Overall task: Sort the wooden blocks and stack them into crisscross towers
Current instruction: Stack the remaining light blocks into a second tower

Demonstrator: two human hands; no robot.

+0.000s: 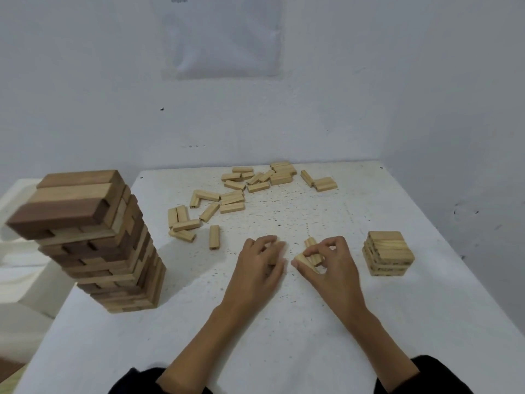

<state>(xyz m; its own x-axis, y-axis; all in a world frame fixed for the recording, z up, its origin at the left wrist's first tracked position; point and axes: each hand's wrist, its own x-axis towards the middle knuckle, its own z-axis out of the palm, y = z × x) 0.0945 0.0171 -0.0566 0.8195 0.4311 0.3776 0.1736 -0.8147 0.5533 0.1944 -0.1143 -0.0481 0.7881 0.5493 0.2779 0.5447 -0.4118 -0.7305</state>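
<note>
Both hands are down on the table (pixel 284 322), close together. The right hand (pixel 332 263) has fingers and thumb curled round a couple of small blocks (pixel 309 255) of pale wood, one lying across the other. The left hand (pixel 260 263) is curled, knuckles up, just beside it; whether there is a block under its fingers I cannot tell. Beyond the hands the loose blocks (pixel 235 199) lie scattered. To the right of the right hand stands a low stack (pixel 387 253) of the same pale wood, and well off to the left a tall tower (pixel 96 240) of bigger, mixed brown blocks. The little pieces look light, stiff and smooth. I'd pinch each by its long sides near the middle and set it down gently, since a knock could topple a stack.
</note>
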